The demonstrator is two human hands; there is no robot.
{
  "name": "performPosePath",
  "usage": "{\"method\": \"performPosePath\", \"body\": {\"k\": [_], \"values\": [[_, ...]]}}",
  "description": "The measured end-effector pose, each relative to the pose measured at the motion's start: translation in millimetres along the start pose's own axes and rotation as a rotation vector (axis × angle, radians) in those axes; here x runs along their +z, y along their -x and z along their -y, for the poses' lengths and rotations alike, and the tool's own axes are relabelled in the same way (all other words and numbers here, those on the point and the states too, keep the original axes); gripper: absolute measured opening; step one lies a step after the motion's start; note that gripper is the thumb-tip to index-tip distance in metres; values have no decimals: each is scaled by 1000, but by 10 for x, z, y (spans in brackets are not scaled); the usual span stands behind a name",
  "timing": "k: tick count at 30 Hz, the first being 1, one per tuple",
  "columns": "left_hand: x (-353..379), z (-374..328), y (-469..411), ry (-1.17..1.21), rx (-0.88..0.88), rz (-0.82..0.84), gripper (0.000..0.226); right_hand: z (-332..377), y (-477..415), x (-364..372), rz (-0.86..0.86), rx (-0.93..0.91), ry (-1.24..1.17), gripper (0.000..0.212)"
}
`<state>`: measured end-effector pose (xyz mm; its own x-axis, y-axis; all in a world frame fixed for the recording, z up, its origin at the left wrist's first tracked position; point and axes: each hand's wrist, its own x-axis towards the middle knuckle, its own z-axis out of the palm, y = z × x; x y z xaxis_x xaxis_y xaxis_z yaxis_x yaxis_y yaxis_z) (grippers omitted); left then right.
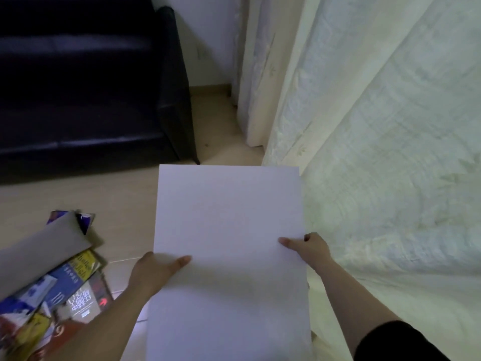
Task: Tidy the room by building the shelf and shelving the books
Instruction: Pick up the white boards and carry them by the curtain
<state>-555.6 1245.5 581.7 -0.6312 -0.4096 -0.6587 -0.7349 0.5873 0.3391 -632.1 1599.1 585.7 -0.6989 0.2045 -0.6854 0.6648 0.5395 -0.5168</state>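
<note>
A large white shelf panel (229, 230) fills the middle of the view, held flat above the floor. My left hand (156, 269) grips its left edge, thumb lying on top of the panel. My right hand (309, 247) grips the right edge, thumb on top and fingers curled under. A messy pile of books (65, 290) lies on the floor at the lower left, partly covered by a grey cardboard sheet (39, 254).
A black sofa (86, 82) stands at the upper left. Pale curtains (377, 126) hang along the right side and reach the floor. A strip of light wooden floor (223, 136) runs between the sofa and the curtains to the wall.
</note>
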Motion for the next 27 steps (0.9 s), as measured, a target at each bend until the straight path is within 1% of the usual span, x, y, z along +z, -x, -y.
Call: {"method": "performPosePath", "body": {"k": [2, 4, 7, 10, 14, 18, 20, 22, 23, 25, 27], "values": [[3, -68, -196, 42, -20, -2, 106, 133, -200, 30, 26, 6, 4, 42], [22, -115, -453, 39, -22, 7, 111, 200, -399, 64, 41, 14, -3, 37], [92, -159, -803, 54, -34, -1, 115, 239, -687, 163, 45, 27, -12, 40], [134, -283, -1148, 54, -27, -19, 110, 322, -1068, 284, 38, 24, -24, 43], [195, -379, -1517, 88, -69, -33, 94, 501, -1459, 454, 26, 3, -32, 36], [311, -348, -1908, 131, -83, 4, 103, 597, -1901, 661, 25, 1, -2, 42], [375, -367, -2066, 124, -84, -16, 96, 610, -2101, 747, 18, 1, 21, 40], [428, -410, -2198, 122, -103, -41, 91, 636, -2252, 815, 17, 2, 19, 31], [464, -415, -2286, 129, -105, -42, 93, 655, -2354, 859, 22, -7, 26, 27], [497, -435, -2453, 151, -115, -30, 104, 707, -2542, 916, 35, -10, 55, 27], [539, -419, -2635, 152, -104, -19, 115, 739, -2699, 967, 46, 20, 79, 36]]}}
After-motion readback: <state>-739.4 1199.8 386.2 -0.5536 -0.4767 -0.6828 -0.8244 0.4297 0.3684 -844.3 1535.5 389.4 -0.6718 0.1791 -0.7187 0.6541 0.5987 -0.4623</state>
